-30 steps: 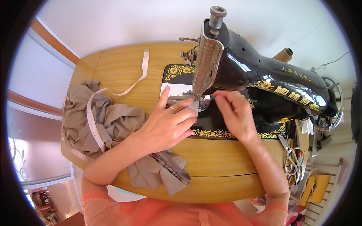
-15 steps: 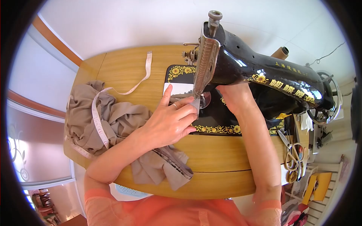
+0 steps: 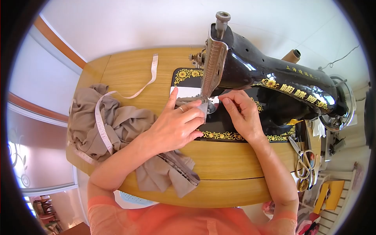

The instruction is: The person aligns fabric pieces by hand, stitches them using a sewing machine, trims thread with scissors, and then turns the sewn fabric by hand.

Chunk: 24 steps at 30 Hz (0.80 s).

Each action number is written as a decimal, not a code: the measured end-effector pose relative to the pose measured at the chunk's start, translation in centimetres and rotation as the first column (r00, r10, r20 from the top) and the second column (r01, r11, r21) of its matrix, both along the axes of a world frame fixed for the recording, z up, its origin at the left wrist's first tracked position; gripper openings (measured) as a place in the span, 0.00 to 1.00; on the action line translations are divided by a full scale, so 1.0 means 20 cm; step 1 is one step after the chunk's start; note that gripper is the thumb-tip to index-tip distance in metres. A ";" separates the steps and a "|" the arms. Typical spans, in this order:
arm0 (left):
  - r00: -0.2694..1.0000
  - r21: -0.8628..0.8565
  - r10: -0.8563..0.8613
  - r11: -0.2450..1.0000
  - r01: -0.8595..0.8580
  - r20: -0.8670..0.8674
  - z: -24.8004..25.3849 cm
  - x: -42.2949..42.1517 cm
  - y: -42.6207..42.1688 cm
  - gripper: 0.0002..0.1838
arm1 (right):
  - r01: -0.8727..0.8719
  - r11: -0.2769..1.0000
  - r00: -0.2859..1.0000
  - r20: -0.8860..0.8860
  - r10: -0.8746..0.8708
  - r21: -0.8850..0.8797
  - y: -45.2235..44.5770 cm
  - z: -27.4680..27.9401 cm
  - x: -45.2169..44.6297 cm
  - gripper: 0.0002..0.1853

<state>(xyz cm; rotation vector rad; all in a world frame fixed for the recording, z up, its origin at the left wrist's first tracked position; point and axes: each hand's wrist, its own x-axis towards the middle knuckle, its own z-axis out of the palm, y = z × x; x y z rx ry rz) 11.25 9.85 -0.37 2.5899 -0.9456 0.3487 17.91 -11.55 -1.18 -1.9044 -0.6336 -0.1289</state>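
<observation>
Holding cloth (image 3: 127, 121) in left hand (image 3: 178, 123) by sewing machine (image 3: 270, 72), smooth it flat, with right hand (image 3: 246, 114) pinched narrow, contents unclear

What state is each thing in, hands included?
Taupe cloth: bunched, crumpled.
Black, gold-decorated metal sewing machine: upright; running or not, unclear.
Bare left hand: on cloth at the machine's needle end.
Bare right hand: thumb and forefinger nearly meeting.
Pale ribbon-like tape measure: unrolled, draped over cloth.
Beige-handled metal scissors: blades look closed.

Right hand (image 3: 243, 114) back in view
</observation>
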 end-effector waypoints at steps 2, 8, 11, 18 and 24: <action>1.000 0.000 0.003 1.000 -0.003 -0.002 0.00 0.00 0.00 0.18 | -0.032 0.999 0.998 0.045 0.032 -0.013 0.00 0.00 0.00 0.05; 1.000 -0.011 0.013 1.000 -0.013 -0.018 0.00 0.00 0.00 0.18 | -0.091 0.989 0.981 0.157 0.110 -0.118 0.00 0.00 -0.04 0.10; 1.000 -0.003 0.008 1.000 -0.008 -0.020 0.00 0.01 0.00 0.18 | -0.091 0.986 0.976 0.185 0.116 -0.137 0.00 0.00 -0.04 0.11; 0.999 -0.007 0.000 1.000 0.000 -0.037 0.01 0.02 0.01 0.18 | -0.082 0.985 0.966 0.232 0.116 -0.150 0.00 -0.01 -0.03 0.12; 0.998 -0.016 0.003 1.000 -0.004 -0.055 0.01 0.03 0.02 0.17 | -0.078 0.982 0.959 0.255 0.121 -0.172 0.00 -0.01 -0.03 0.12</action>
